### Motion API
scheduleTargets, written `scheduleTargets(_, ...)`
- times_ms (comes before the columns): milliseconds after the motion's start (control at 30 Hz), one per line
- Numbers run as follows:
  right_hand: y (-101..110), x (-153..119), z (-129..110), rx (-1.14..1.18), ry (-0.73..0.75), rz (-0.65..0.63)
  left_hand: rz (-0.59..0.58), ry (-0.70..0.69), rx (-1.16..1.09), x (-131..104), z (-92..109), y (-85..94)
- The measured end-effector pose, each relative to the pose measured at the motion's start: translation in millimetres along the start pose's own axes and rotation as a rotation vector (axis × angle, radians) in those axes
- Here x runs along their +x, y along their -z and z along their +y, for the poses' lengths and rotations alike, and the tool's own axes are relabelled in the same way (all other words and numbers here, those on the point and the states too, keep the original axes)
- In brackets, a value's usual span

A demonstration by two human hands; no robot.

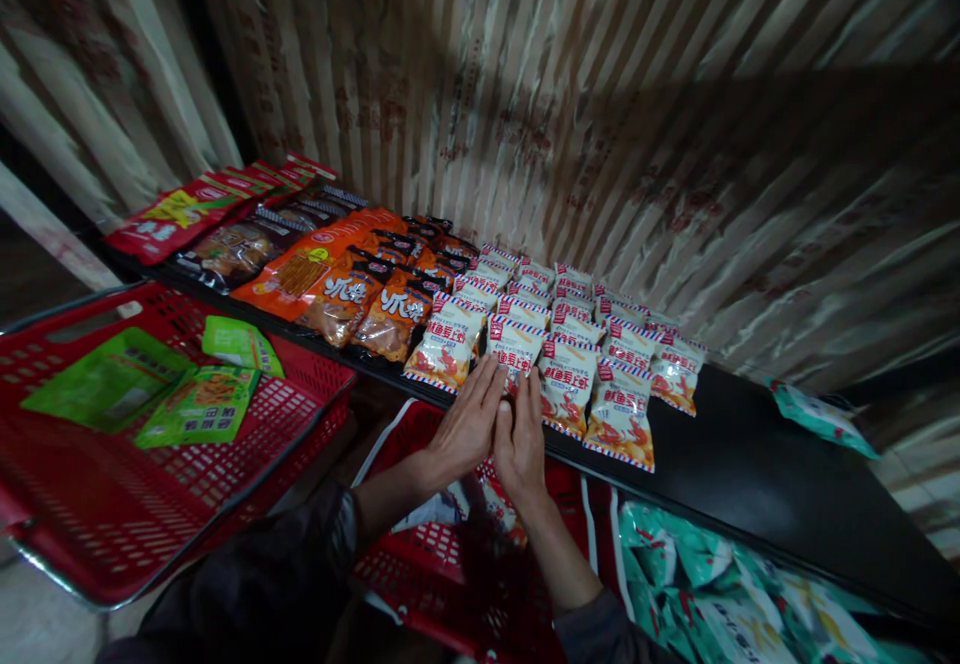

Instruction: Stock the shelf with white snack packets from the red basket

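Note:
Several white snack bags with red lettering (572, 381) stand in rows on a black shelf (739, 454). My left hand (471, 424) and my right hand (519, 444) lie side by side against the lower part of one front bag (516, 336), their fingertips nearly meeting. The fingers of both hands are stretched out, and neither hand is wrapped round anything. Below my forearms, a red basket (420, 556) holds more packaged snacks, partly hidden by my arms.
Orange snack bags (396, 314), dark bags (238, 247) and red bags (180, 216) line the shelf's left. A red basket (292, 444) holds green packets (202, 406). Teal bags (720, 584) are heaped at lower right; another teal bag (823, 418) lies on the shelf. Corrugated sheeting (525, 94) rises behind.

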State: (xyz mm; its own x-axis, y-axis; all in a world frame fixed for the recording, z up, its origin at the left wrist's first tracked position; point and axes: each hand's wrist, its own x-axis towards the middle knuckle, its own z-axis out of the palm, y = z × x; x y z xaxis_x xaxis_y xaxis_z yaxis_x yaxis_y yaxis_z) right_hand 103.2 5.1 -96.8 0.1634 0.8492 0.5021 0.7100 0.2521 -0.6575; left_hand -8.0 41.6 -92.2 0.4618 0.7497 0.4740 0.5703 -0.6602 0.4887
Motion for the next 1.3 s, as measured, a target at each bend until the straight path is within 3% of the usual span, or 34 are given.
scheduleTargets(433, -0.4, -4.5, 0.7, -0.047, 0.028, 0.013, 0.068, -0.077, 0.017, -0.6, -4.8, -9.5)
scheduleTargets(733, 19.0, -8.2, 3.2, -0.2, 0.201, 0.1, 0.194, -0.112, 0.076, 0.2, 0.4, -15.1)
scheduleTargets(1000, 39.7, -2.6, 21.0, -0.414, 0.156, 0.216, 0.208, -0.167, 0.165, 3.6, 6.2, -12.1)
scheduleTargets(1300, 44.4, -8.2, 26.3, -0.401, 0.125, 0.183, 0.198, -0.148, 0.173, 6.0, 5.5, -14.0)
